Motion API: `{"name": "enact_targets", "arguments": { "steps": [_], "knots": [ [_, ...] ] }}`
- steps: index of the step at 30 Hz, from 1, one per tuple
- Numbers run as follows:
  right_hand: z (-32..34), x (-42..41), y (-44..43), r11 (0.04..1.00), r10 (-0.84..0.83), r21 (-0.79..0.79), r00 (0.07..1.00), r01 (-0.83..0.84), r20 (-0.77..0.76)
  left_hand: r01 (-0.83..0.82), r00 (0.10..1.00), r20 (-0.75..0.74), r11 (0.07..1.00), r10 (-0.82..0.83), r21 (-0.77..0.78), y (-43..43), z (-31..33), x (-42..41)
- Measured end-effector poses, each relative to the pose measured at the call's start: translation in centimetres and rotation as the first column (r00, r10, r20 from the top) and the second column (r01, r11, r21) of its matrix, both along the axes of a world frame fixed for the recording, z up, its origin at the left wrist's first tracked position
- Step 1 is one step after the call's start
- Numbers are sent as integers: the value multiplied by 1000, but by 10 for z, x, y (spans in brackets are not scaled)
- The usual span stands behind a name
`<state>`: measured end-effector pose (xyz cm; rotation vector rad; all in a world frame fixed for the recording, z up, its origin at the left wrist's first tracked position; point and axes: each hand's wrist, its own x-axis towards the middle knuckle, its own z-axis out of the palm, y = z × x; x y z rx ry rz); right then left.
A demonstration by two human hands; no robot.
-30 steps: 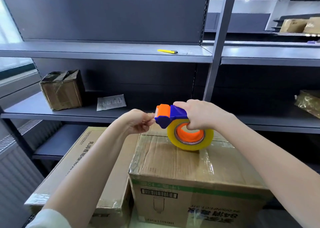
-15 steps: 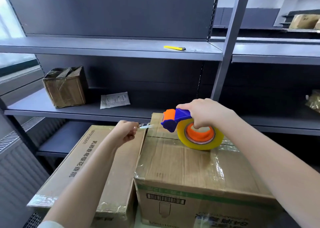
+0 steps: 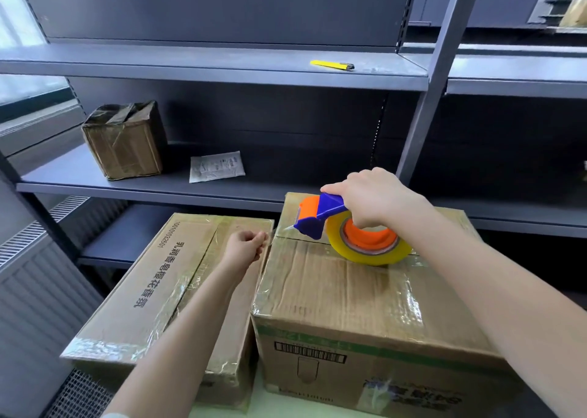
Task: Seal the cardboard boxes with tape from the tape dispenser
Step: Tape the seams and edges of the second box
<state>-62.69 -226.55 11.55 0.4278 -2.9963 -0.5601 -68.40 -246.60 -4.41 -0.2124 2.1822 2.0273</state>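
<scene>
My right hand grips the blue handle of the tape dispenser, whose yellow tape roll with an orange core rests on top of the taller cardboard box. My left hand pinches the free end of the clear tape, stretched from the dispenser's orange head to the box's left top edge. A lower, flatter cardboard box with printed characters stands directly to the left, touching the taller one.
A grey metal shelf unit stands behind the boxes. A small taped box and a white packet lie on the middle shelf. A yellow utility knife lies on the upper shelf. A radiator grille runs along the left.
My left hand has drawn the tape end out leftward and down to the box's left edge. The dispenser has lowered onto the box top.
</scene>
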Motion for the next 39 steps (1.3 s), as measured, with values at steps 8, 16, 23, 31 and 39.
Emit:
{"name": "enact_targets", "arguments": {
  "steps": [8, 16, 23, 31, 39],
  "knots": [
    [-1, 0, 0, 1000, -14, -19, 1000, 14, 25, -89, 993, -87, 990, 79, -112, 20, -10, 12],
    [0, 0, -2, 999, -38, -10, 998, 38, 42, 3, 1000, 15, 997, -2, -83, 7, -11, 21],
    [0, -2, -9, 996, -82, 43, 996, 81, 26, 36, 982, -173, 977, -73, -211, 10, 17, 7],
    [-2, -7, -9, 997, -68, 34, 996, 66, 64, -80, 945, -310, 841, -107, -535, 21, 24, 13],
    [1, 4, -4, 998, 56, -1, 998, -56, -14, 208, 787, -221, 586, -576, -783, 23, 41, 41]
  ]
}}
